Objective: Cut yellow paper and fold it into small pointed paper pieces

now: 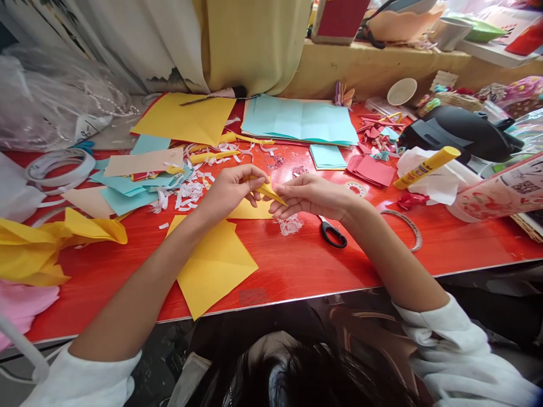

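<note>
Over the middle of the red table, a small piece of folded yellow paper (271, 193) comes to a narrow point. My left hand (233, 189) pinches its upper left end between thumb and fingers. At its pointed right end, the fingers of my right hand (316, 195) are closed around the tip. Below my left wrist lies a flat yellow paper sheet (216, 265) with a crease. Another yellow sheet (250, 211) shows partly behind it, under my hands. Black-handled scissors (333, 233) rest below my right hand, their blades mostly hidden.
White paper scraps (189, 192) and blue paper pieces (127, 198) lie at left, near tape rolls (61, 169). Behind are a large yellow sheet (182, 118) and blue sheets (297, 120). Red paper squares (371, 169), a yellow glue stick (426, 168) and a pink-patterned container (500, 189) stand right.
</note>
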The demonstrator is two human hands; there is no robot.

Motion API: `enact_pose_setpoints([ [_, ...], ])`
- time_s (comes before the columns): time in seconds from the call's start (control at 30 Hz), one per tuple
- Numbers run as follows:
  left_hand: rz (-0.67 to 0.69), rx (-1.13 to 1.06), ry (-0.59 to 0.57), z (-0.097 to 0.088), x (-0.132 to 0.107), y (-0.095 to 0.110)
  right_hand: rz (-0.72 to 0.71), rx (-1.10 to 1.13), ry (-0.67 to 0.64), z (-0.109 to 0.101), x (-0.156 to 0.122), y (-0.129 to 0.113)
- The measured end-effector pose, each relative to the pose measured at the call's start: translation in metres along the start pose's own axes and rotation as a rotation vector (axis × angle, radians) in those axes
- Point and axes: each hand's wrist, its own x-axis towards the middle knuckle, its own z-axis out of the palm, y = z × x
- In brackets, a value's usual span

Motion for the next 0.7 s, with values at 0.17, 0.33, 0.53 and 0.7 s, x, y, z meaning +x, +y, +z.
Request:
enact_pose_setpoints([
  [0.17,0.006,0.023,-0.016,0.000,-0.001,0.003,0.056,-0.043,-0.020,0.003,0.002,0.000],
  [0.33,-0.002,-0.072,0.058,0.000,0.001,0.000,-0.019,-0.086,0.062,0.008,0.002,0.001],
  [0.53,-0.020,-0.111,0.123,0.002,0.002,-0.002,-0.138,-0.274,0.188,0.017,0.008,0.007],
  [0.7,-0.043,-0.015,0.150,0.002,0.002,-0.001,-0.141,-0.309,0.237,0.019,0.009,0.010],
])
